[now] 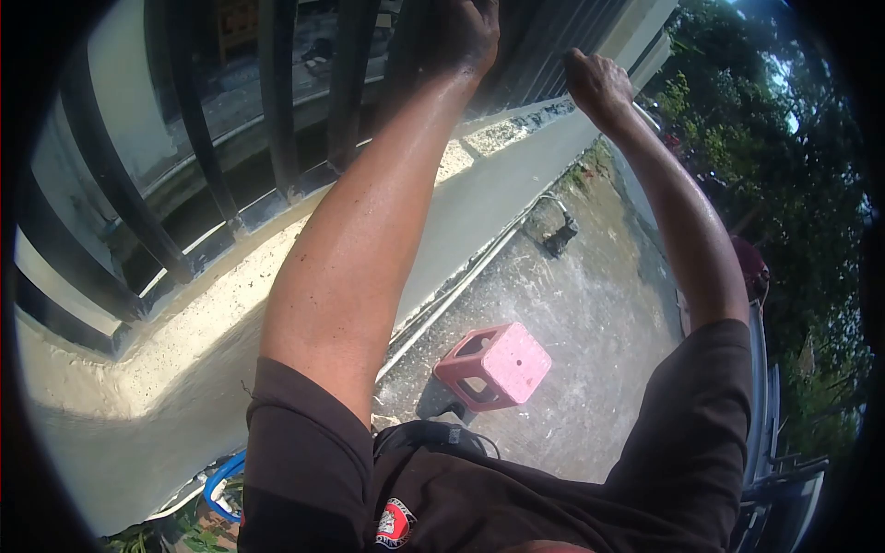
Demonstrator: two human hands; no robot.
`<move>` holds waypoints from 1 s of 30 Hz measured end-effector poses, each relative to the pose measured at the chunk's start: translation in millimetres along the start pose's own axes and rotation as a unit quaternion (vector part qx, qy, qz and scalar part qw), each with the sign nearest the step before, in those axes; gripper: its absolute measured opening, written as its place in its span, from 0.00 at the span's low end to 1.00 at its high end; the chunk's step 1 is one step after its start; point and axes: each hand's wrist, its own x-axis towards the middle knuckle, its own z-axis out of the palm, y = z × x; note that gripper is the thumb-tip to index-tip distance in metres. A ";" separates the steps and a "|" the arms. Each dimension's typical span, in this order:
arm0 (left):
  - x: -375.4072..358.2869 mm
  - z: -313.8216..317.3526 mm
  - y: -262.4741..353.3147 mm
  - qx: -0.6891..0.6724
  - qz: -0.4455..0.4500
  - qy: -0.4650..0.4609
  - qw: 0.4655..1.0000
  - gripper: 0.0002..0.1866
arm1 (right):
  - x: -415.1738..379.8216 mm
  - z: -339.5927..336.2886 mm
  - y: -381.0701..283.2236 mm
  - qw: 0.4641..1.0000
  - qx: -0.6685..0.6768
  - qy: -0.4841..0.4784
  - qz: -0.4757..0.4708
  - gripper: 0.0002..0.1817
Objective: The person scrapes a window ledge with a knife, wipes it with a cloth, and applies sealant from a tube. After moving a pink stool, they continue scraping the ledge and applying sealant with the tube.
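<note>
Both my arms reach up and forward, in dark short sleeves. My left hand is at the top edge of the view, against the dark metal bars; its fingers are in shadow and partly cut off. To its right, my right hand is raised beside the far part of the bars, its fingers curled closed. What it holds, if anything, is too small to make out. The bars stand on a low pale wall with a speckled cream top.
A pink plastic stool stands on the concrete ground. A small black object lies by pipes along the wall base. A blue hose is at lower left. Trees and a vehicle-like dark object are at right.
</note>
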 end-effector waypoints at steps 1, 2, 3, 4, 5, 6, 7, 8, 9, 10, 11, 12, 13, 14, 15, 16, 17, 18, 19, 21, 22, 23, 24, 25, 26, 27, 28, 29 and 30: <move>0.0 -1.1 2.0 0.007 -0.008 -0.005 1.000 0.37 | -11.1 4.1 -5.7 1.000 0.011 -0.013 -0.004 0.13; 1.2 3.0 -1.0 0.007 -0.006 -0.004 1.000 0.37 | -10.2 20.3 -0.1 0.998 -0.033 -0.058 -0.011 0.14; 1.7 7.1 -4.9 0.006 0.013 0.020 1.000 0.37 | -8.3 34.0 9.6 0.992 -0.074 -0.102 -0.019 0.14; 3.4 10.0 -9.1 0.008 0.033 0.043 0.998 0.37 | -10.1 27.4 17.0 0.997 -0.042 -0.066 0.004 0.14; 1.8 3.4 -4.4 0.012 0.034 0.044 0.998 0.37 | -12.5 17.6 25.1 0.999 -0.010 -0.032 0.024 0.14; -0.1 -3.0 0.3 0.019 0.017 0.020 0.999 0.37 | -13.3 8.6 31.7 0.998 0.023 0.008 0.055 0.15; -1.5 -5.8 3.2 0.026 -0.001 -0.007 1.000 0.37 | -11.3 6.8 39.7 0.997 0.036 0.041 0.059 0.15; -4.0 -6.9 7.4 0.028 -0.005 -0.014 0.999 0.37 | -11.9 10.3 44.1 0.996 0.048 0.046 0.063 0.15; -6.2 -8.5 12.2 0.021 0.005 0.014 1.000 0.37 | -13.9 13.7 49.5 0.994 0.059 0.053 0.071 0.15; -7.3 -6.1 11.1 0.013 0.018 0.042 0.999 0.37 | -17.1 16.1 48.1 0.994 0.061 0.049 0.079 0.15; -6.1 -3.2 5.8 0.012 0.021 0.037 0.999 0.37 | -17.1 17.2 44.8 0.995 0.072 0.036 0.066 0.14; -2.5 -2.0 1.0 0.040 0.045 0.051 0.997 0.36 | -15.9 17.4 40.9 0.995 0.084 0.026 0.052 0.13; 0.5 0.6 -2.5 0.069 0.070 0.067 0.993 0.36 | -18.0 14.9 34.4 0.994 0.086 0.028 0.055 0.13; -2.0 -2.5 3.9 0.085 0.037 0.052 0.994 0.36 | -21.1 12.1 27.1 0.993 0.115 0.024 0.025 0.11; -5.7 -6.3 9.5 0.086 0.040 0.052 0.994 0.36 | -22.2 8.4 19.1 0.989 0.145 0.020 -0.007 0.10; -6.7 -7.4 10.9 0.085 0.023 0.034 0.996 0.36 | -16.4 9.4 13.5 0.991 0.131 0.006 -0.010 0.11; -4.7 -9.3 13.3 0.083 0.006 0.019 0.996 0.36 | -10.1 7.1 12.8 0.991 0.134 0.011 -0.010 0.11; -3.3 -9.6 14.3 0.085 0.011 0.023 0.996 0.36 | -2.4 4.1 12.0 0.993 0.117 0.010 -0.012 0.11; -4.5 -7.1 10.7 0.087 0.025 0.042 0.995 0.36 | 5.0 1.0 10.3 0.995 0.099 0.007 -0.016 0.12; -3.1 -1.7 3.0 0.091 0.036 0.062 0.993 0.36 | 16.6 -4.7 10.0 0.998 0.053 0.033 -0.018 0.14; -2.9 -1.9 3.7 0.088 0.025 0.051 0.994 0.36 | 17.7 -9.8 8.8 0.995 0.078 0.058 0.008 0.14; -2.7 -2.4 4.3 0.084 0.014 0.041 0.996 0.36 | 18.6 -14.9 7.6 0.991 0.102 0.083 0.033 0.15; -3.0 -3.6 4.5 0.068 0.013 0.034 0.997 0.36 | 17.6 -18.6 5.2 0.989 0.123 0.055 0.065 0.18; -1.9 -3.1 3.0 0.068 0.011 0.036 0.997 0.36 | 16.8 -13.7 4.8 0.989 0.123 0.054 0.062 0.18; -1.1 -2.2 1.8 0.058 0.027 0.040 0.997 0.35 | 12.9 -6.7 3.6 0.993 0.109 0.020 0.033 0.16; -1.4 -1.2 0.7 0.047 0.044 0.044 0.997 0.35 | 8.1 1.0 1.3 0.995 0.095 -0.014 0.005 0.13; -3.9 -4.1 4.5 0.047 0.042 0.044 0.997 0.35 | 4.0 1.9 -11.9 0.994 0.080 -0.064 0.043 0.20; -6.0 -6.9 8.4 0.032 0.038 0.037 0.998 0.35 | -10.0 -0.3 -18.4 0.997 0.056 -0.049 0.013 0.18; -7.3 -10.2 11.8 0.016 0.033 0.029 0.999 0.35 | -7.6 -4.8 -19.0 0.998 0.051 -0.043 0.011 0.18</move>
